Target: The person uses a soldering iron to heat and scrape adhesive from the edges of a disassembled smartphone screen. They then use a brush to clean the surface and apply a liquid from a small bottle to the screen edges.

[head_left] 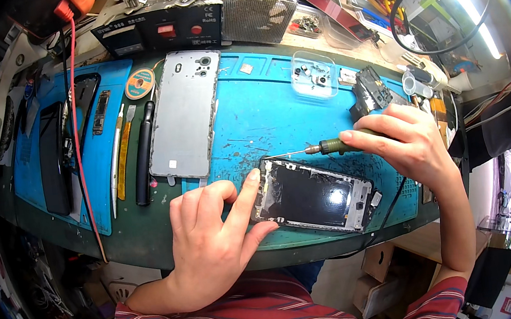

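A phone frame (310, 197) with its back off lies tilted on the blue mat, showing a dark, shiny inner panel. My left hand (214, 236) holds its left end, with the index finger at the upper corner and the thumb by the lower edge. In my right hand (402, 143) is a slim green-handled tool (333, 146) with a long thin metal tip. That tip reaches left to the frame's upper left corner, close to my left index fingertip. A detached silver-grey phone back cover (186, 114) with camera holes lies to the left.
Left of the cover lie a black pen-like tool (146, 153), a yellow-handled blade (126, 158), a solder wick spool (140, 83) and a dark phone (54, 160). A clear box (314, 75) of small parts and black scraps (370, 91) sit farther back. A red cable (82, 148) hangs at left.
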Demonstrator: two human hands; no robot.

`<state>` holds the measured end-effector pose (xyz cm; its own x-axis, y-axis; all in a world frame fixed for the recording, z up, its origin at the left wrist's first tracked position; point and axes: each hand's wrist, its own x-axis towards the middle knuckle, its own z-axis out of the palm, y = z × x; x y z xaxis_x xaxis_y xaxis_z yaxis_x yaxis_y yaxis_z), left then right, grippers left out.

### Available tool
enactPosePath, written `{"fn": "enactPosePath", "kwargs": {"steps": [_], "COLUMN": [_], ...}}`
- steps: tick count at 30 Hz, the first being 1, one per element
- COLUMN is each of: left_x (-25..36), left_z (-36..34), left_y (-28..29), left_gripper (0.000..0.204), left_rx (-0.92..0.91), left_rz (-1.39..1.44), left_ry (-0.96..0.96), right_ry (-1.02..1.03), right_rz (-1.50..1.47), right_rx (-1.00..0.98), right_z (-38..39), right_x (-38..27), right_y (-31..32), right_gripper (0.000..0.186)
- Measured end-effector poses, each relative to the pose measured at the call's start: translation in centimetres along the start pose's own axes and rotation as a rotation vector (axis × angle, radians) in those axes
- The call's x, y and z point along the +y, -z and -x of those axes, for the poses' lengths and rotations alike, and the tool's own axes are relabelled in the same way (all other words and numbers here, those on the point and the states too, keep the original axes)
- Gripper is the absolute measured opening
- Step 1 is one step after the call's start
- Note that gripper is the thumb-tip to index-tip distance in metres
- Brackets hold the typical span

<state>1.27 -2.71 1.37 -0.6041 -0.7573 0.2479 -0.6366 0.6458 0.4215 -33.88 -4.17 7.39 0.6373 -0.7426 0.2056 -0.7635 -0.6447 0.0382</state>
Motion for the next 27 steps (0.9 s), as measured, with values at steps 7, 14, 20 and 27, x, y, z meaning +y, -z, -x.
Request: {"fn": "enactPosePath", "kwargs": {"steps": [7, 14, 20, 27], "left_x": [0.0, 0.0, 0.0, 0.0], "left_z": [0.0, 0.1, 0.1, 0.1], "left_y": [-0.1, -0.1, 0.0, 0.0], "left_gripper": [0.07, 0.07, 0.07, 0.069], "left_rx": [0.005, 0.006, 0.005, 0.002], "left_rz": [-0.006, -0.009, -0.006, -0.007], "left_ry": [-0.001, 0.002, 0.003, 0.004], "right_ry": [0.02, -0.001, -0.039, -0.076], "right_rz": [-0.028, -0.05, -0.148, -0.245], "right_rx": [-0.045, 0.024, 0.036, 0.13], "right_z": [0.2, 0.7, 1.0, 1.1], "right_x": [0.2, -0.1, 0.0, -0.7], "right_y": [0.0, -1.2, -1.5, -1.7], "right_gripper": [0.046, 0.059, 0.057, 0.061]}}
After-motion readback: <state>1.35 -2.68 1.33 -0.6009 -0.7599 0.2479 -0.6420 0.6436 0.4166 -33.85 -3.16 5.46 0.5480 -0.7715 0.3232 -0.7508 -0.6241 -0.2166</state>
